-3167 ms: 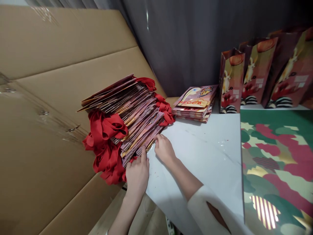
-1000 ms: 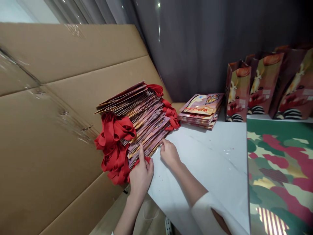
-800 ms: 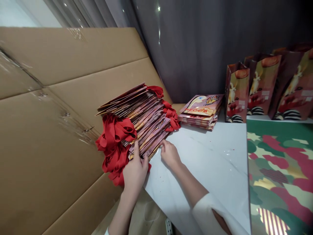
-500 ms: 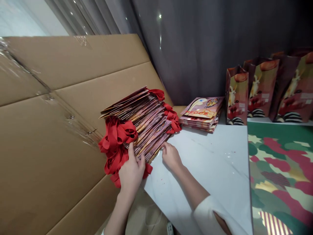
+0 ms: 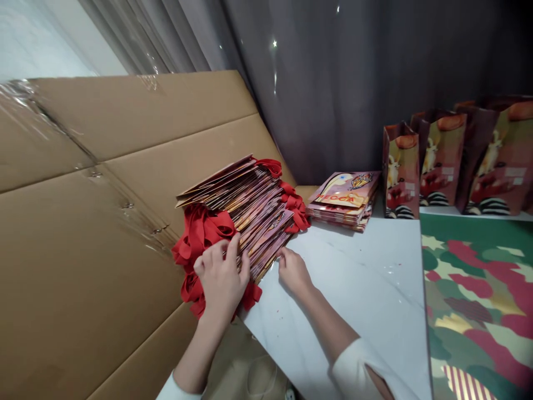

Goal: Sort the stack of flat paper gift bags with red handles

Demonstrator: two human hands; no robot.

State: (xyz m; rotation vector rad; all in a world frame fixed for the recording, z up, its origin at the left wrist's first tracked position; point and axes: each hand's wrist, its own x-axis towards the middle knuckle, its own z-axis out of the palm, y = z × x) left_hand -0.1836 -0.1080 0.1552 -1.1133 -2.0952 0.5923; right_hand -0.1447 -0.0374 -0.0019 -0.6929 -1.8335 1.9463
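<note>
A tall leaning stack of flat-folded paper gift bags [image 5: 260,214] rests at the table's left end, with bunches of red ribbon handles [image 5: 208,228] hanging out at both sides. My left hand [image 5: 222,278] is over the stack's lower left side by the ribbons, its fingers bent and spread apart. At the lower right edge of the stack, my right hand [image 5: 295,271] has thumb and fingers pinched together on the edge of a bag near the bottom. Its fingertips are partly hidden.
A smaller pile of folded bags [image 5: 343,200] lies further back on the white marbled table [image 5: 353,289]. Several opened bags [image 5: 402,172] stand at the right, above a green patterned surface [image 5: 478,289]. A big cardboard sheet [image 5: 104,250] rises at the left, with a grey curtain [image 5: 325,83] behind.
My left hand has lifted its forefinger from the ribbon and bag edges, and its fingers are now more bent and spread. My right hand stays at the stack's lower right edge.
</note>
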